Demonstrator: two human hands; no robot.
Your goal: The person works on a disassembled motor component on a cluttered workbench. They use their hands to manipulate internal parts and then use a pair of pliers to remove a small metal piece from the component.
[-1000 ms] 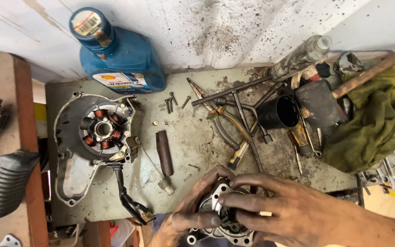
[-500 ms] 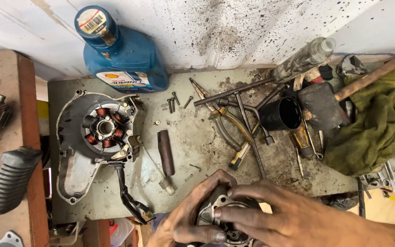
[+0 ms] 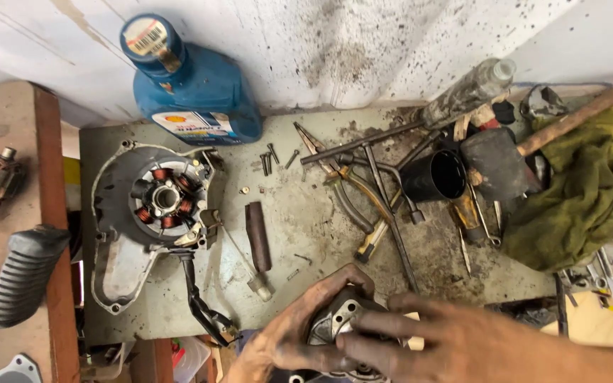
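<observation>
At six o'clock, nearest you, both your hands clasp a small grey metal engine casting (image 3: pixel 335 319) at the bench's front edge. Your left hand (image 3: pixel 289 340) cups its left side with fingers curled round it; your right hand (image 3: pixel 455 340) lies across its top, fingers spread and pressing down. Further out at nine o'clock lies the stator cover plate (image 3: pixel 147 213) with copper coils. At one o'clock rests a black cylinder (image 3: pixel 434 176) among long tools. At eleven o'clock, farthest, stands a blue oil bottle (image 3: pixel 193 85).
</observation>
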